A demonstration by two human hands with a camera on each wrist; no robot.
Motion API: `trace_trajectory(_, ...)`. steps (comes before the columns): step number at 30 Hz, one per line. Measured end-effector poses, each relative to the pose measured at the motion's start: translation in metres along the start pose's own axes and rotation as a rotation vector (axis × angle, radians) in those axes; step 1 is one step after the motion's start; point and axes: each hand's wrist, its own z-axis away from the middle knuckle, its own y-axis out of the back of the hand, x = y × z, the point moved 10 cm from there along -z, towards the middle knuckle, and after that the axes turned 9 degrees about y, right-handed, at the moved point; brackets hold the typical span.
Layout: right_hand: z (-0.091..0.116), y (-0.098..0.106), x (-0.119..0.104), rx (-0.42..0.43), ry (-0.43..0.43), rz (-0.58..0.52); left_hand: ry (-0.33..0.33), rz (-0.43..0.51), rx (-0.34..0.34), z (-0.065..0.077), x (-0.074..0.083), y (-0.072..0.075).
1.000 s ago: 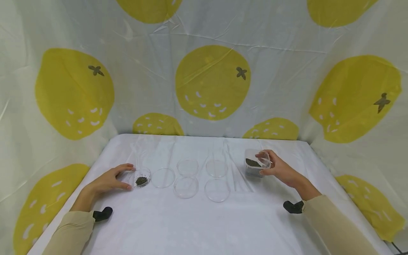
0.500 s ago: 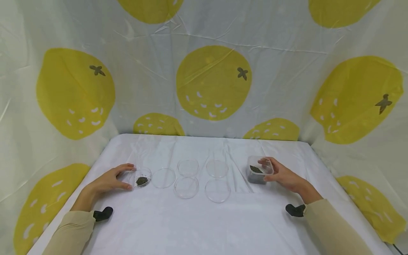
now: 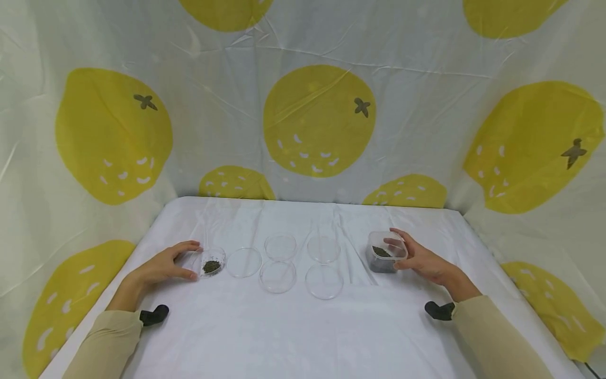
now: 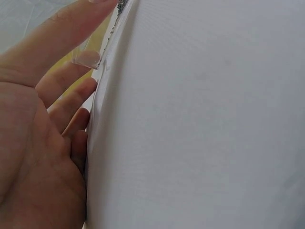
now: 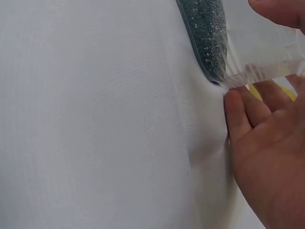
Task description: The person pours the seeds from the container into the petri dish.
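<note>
My left hand (image 3: 162, 265) curves thumb and index finger around the left side of a clear petri dish (image 3: 220, 255), which lies on the table with a small heap of dark green dried flakes (image 3: 211, 266) inside. In the left wrist view the dish's edge (image 4: 86, 60) sits between thumb and index finger. At the right, my right hand (image 3: 424, 261) is spread beside a clear square plastic tub (image 3: 380, 266) standing on the table. More dark flaky material (image 3: 381, 252) fills part of it. The right wrist view has the thumb (image 5: 281, 10) lifted away from the fingers, with the tub's wall (image 5: 267, 57) between them.
Several clear round dishes or lids, such as the left one (image 3: 243, 277) and the front right one (image 3: 324, 298), lie between the hands. A white cloth (image 3: 293, 337) covers the table. A lemon-print curtain (image 3: 218, 116) encloses its back and sides.
My right hand has brought the tub down and toward me onto the table, and its index finger has since straightened off it. The left hand has stayed at the petri dish.
</note>
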Motion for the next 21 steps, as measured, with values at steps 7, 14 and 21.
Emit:
trace_trajectory(7,0.005,0.003,-0.005,0.012,-0.021,0.024,-0.012,0.008,0.003,0.0,0.001,0.0)
trace_trajectory(14,0.009,0.009,-0.011,0.069,-0.053,0.046,-0.004,0.042,0.0,0.001,0.002,0.001)
trace_trajectory(21,0.005,0.013,-0.028,0.071,-0.004,0.072,0.025,0.042,-0.002,0.003,0.006,0.001)
